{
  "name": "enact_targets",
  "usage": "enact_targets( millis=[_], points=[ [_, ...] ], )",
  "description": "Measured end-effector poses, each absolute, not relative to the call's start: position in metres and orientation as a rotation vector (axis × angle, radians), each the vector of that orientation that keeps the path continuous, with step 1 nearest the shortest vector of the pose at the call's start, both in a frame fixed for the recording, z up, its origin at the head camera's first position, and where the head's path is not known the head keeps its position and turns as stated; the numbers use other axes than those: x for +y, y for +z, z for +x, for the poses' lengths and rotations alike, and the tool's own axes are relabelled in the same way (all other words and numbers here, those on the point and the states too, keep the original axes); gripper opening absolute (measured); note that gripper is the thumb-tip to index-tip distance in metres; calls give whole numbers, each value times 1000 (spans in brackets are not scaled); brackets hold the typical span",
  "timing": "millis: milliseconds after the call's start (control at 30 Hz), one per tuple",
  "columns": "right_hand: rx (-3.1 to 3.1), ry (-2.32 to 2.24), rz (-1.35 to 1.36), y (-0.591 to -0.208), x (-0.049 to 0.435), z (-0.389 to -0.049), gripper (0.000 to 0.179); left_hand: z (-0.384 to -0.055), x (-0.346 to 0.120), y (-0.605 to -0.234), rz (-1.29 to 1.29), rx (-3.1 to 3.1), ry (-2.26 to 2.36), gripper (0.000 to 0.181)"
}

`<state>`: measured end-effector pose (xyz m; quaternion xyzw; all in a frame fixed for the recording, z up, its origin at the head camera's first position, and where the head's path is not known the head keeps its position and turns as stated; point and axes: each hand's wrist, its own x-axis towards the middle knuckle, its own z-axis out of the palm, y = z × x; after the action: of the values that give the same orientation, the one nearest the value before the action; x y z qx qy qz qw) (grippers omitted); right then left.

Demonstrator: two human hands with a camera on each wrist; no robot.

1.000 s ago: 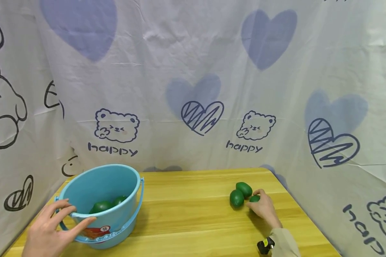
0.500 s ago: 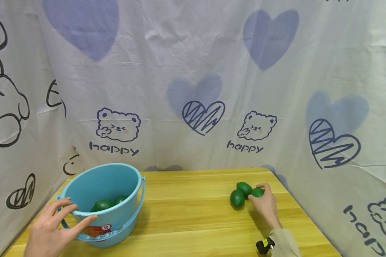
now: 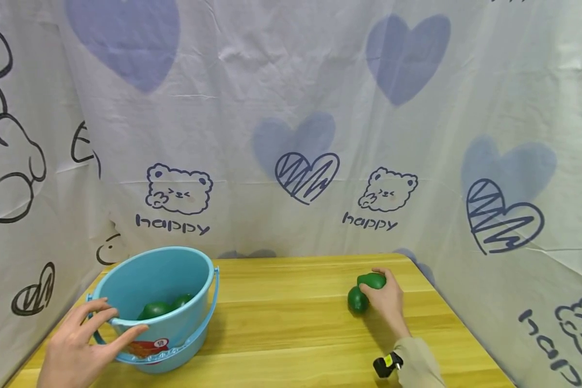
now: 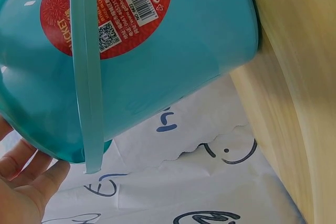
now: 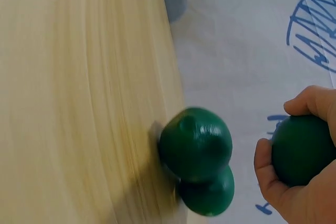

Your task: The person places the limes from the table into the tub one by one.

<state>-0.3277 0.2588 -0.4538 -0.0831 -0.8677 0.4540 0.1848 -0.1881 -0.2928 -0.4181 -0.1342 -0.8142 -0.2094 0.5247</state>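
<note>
My right hand (image 3: pixel 389 303) is at the right end of the wooden table (image 3: pixel 291 323). In the right wrist view it pinches a dark green round fruit (image 5: pixel 302 148) between thumb and fingers (image 5: pixel 310 100). Two more green fruits (image 5: pixel 195 144) lie touching each other just left of it; the head view shows one of them (image 3: pixel 357 299) beside my thumb. My left hand (image 3: pixel 75 347) rests with spread fingers on the near rim of a blue bucket (image 3: pixel 160 285). The bucket holds two green fruits (image 3: pixel 154 310). The left wrist view shows the bucket's (image 4: pixel 157 51) labelled side and hanging handle (image 4: pixel 86 77).
A white cloth (image 3: pixel 291 134) printed with hearts and bears hangs round the table at the back and both sides. The table's right edge (image 3: pixel 446 307) runs close to the fruits. Bare wood lies between the bucket and the fruits.
My right hand has carried its green fruit away from me and slightly left, up against the two lying fruits. The left hand and the bucket have stayed put.
</note>
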Motion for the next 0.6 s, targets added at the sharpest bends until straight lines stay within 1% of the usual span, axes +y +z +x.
enact_targets(
  millis=[133,600],
  points=[
    [-2453,1294,-221,-453,248,-329,55,-187,-292,-419,-307,-1966,-508,63],
    [-2382,1378,-118,-445,203,-334,45,-187,-292,-418,-312,-1979,-515,63]
  ],
)
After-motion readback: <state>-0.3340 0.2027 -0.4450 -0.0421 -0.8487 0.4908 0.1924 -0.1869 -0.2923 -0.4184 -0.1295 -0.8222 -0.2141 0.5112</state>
